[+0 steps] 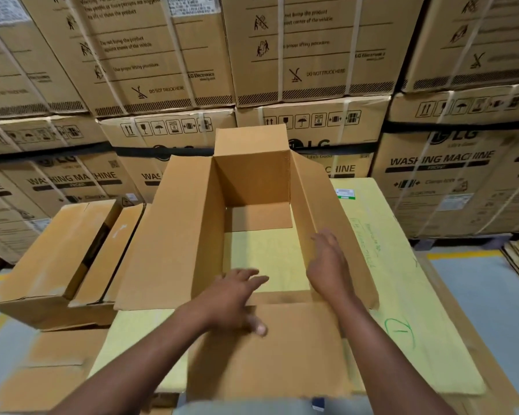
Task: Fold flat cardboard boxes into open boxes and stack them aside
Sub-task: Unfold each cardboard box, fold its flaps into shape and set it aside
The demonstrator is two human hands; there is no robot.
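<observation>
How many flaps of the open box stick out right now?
4: the far flap stands upright, the left flap and the right flap splay outward, and the near flap lies toward the person under the left hand. Bottom flaps may be hidden.

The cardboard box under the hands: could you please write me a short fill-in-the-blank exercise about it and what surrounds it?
1. The open box stands on a sheet coloured ____.
2. The left hand lies on the box's near ____.
3. The right hand touches the box's ____ wall.
4. The big cartons behind are printed with the words "WASHING ____".

Missing words: yellow; flap; right; MACHINE
</observation>
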